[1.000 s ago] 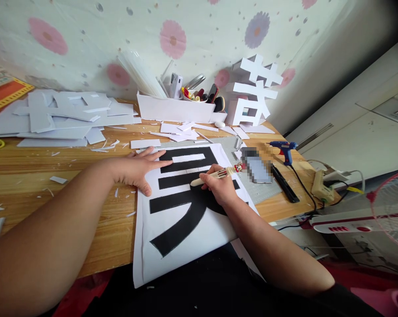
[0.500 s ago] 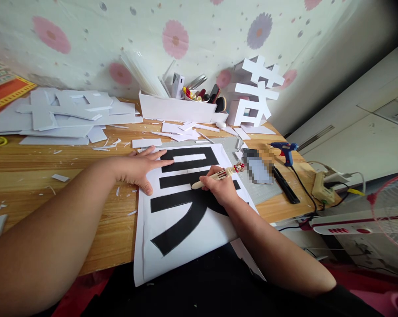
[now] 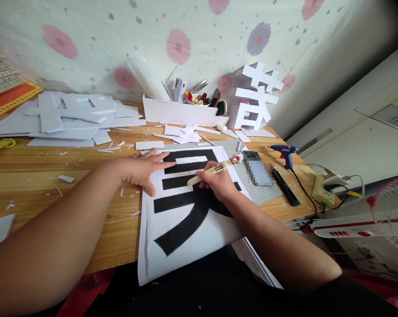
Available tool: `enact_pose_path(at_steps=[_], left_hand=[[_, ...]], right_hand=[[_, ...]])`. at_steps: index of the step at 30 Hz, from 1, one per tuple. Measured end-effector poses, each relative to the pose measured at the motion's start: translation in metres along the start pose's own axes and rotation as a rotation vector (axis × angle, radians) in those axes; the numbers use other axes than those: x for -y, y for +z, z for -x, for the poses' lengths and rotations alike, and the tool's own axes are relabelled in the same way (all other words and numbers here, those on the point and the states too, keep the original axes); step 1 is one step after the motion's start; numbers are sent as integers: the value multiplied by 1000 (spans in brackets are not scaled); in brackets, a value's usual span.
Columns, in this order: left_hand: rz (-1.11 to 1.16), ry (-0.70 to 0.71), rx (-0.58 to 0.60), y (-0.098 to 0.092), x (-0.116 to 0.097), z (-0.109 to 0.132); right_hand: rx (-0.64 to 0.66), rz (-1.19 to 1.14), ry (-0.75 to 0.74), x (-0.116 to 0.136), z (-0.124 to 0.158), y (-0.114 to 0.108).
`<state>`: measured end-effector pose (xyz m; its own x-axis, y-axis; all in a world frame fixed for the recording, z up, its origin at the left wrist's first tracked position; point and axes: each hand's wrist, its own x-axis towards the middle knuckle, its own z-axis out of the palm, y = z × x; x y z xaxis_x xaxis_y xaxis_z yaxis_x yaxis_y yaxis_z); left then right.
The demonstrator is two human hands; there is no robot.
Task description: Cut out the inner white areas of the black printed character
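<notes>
A white sheet of paper [image 3: 186, 264] printed with a large black character lies in front of me, its near edge hanging over the table edge. My left hand [image 3: 145, 169] rests spread on its upper left part, fingertips on the black print. In my right hand [image 3: 215, 180] is a thick cream-coloured pen [image 3: 221, 167] with a red and white ornament on its end. The pen's tip touches or hovers just over the middle strokes of the character; I cannot tell which. Under the sheet's right side shows a grey cutting mat [image 3: 265, 193].
White foam board pieces [image 3: 67, 125] are piled at the back left. A white box [image 3: 175, 112] of tools stands behind, beside a white built-up character [image 3: 256, 99]. To the right lie a phone [image 3: 259, 169], a black cutter knife [image 3: 285, 187], a blue glue gun [image 3: 284, 153] and a power strip [image 3: 322, 188].
My right hand has moved the pen slightly left and up along the strokes. The left hand stays spread on the paper. The camera view has shifted a little.
</notes>
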<state>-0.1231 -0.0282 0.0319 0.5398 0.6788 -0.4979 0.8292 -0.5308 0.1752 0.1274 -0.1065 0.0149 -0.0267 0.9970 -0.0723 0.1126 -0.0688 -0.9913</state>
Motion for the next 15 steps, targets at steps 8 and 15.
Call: enact_pose_path(at_steps=[8, 15], left_hand=[[-42, 14, 7, -4, -8, 6], [-28, 37, -8, -2, -6, 5]], right_hand=[[120, 48, -56, -2, -6, 47], [128, 56, -46, -3, -4, 47]])
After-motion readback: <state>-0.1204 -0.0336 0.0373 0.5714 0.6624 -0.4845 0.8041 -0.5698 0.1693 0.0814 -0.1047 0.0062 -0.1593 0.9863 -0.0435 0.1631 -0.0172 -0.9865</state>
